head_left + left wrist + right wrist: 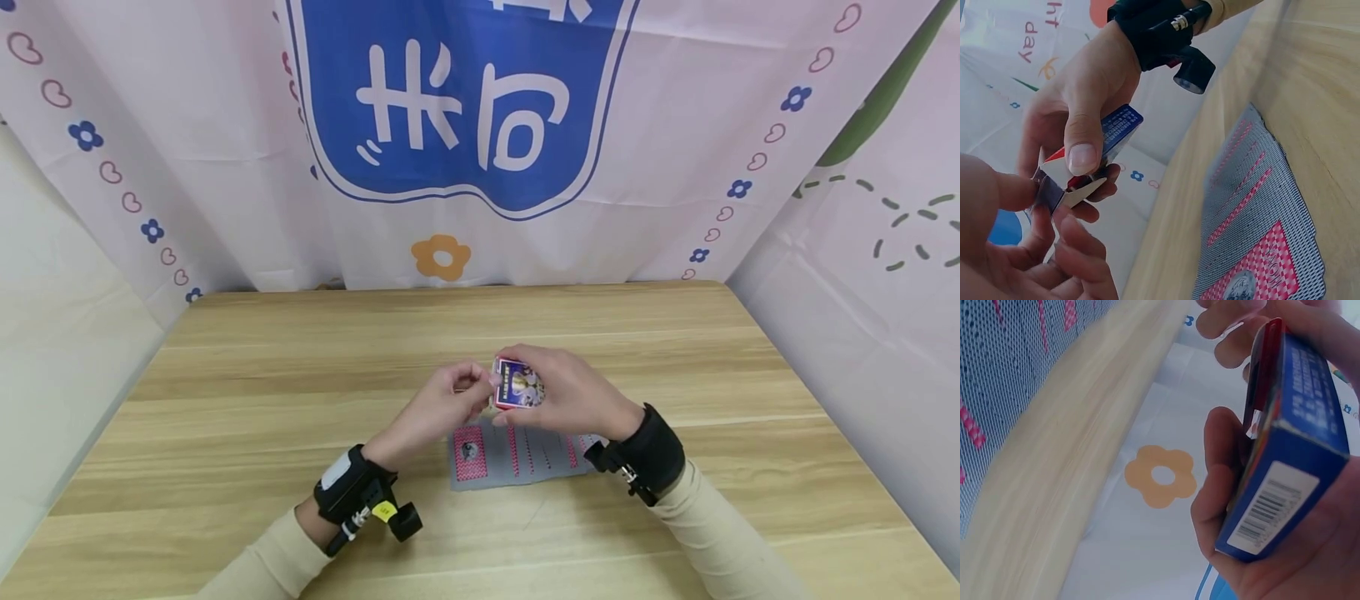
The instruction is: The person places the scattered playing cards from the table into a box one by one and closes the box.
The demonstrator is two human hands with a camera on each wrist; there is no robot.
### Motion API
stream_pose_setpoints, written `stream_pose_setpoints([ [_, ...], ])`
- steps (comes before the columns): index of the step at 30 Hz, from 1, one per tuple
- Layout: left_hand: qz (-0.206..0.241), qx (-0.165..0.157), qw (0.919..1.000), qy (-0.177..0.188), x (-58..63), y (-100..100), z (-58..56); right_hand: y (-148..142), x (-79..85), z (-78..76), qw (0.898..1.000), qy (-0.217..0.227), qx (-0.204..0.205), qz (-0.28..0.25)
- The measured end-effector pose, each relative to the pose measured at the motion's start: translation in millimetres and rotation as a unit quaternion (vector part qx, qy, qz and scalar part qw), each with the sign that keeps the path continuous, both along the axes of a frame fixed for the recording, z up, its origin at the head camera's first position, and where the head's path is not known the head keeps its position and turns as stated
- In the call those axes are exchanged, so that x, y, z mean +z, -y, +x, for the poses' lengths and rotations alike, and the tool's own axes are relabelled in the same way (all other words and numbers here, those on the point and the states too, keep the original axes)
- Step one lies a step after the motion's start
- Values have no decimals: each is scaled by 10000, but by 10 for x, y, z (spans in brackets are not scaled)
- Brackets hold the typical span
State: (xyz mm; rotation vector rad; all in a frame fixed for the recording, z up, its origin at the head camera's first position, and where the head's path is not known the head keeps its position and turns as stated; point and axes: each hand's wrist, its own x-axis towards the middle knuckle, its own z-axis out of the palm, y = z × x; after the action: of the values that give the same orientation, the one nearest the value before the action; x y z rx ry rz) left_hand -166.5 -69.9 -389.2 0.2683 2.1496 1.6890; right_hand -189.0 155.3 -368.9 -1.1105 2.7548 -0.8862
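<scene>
Closest in, a grey mat point(495, 468) with pink checks lies on the wooden table point(300, 350). At its twelve o'clock, held in the air, here's the box point(517, 385): blue sides, white print, barcode point(1274, 505) on one end, red edging, colourful picture face! Right hand point(576, 393) grips it from three; left hand point(442, 404) pinches its flap point(1050, 195) at nine. Beyond, at eleven, an orange flower point(423, 258) on the curtain point(570, 246).

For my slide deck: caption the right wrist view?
Right-hand fingers grip a barcoded blue box, orange flower print behind.
</scene>
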Motion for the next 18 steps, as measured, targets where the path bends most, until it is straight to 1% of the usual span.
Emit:
stream_pose_setpoints([
  [5,347,-69,9993,129,25,2,1,-14,7,-8,9999,-84,-77,17],
  [9,208,-92,9997,74,10,4,2,-10,-3,-13,9999,-130,10,10],
  [12,86,-37,9999,86,-5,7,3,-6,-13,-8,9999,-143,66,5],
  [16,110,104,9997,185,-6,5,-3,-14,-7,-10,9999,-79,-31,74],
  [18,-4,164,9998,102,-10,4,-9,-26,1,-19,9998,-64,-133,107],
])
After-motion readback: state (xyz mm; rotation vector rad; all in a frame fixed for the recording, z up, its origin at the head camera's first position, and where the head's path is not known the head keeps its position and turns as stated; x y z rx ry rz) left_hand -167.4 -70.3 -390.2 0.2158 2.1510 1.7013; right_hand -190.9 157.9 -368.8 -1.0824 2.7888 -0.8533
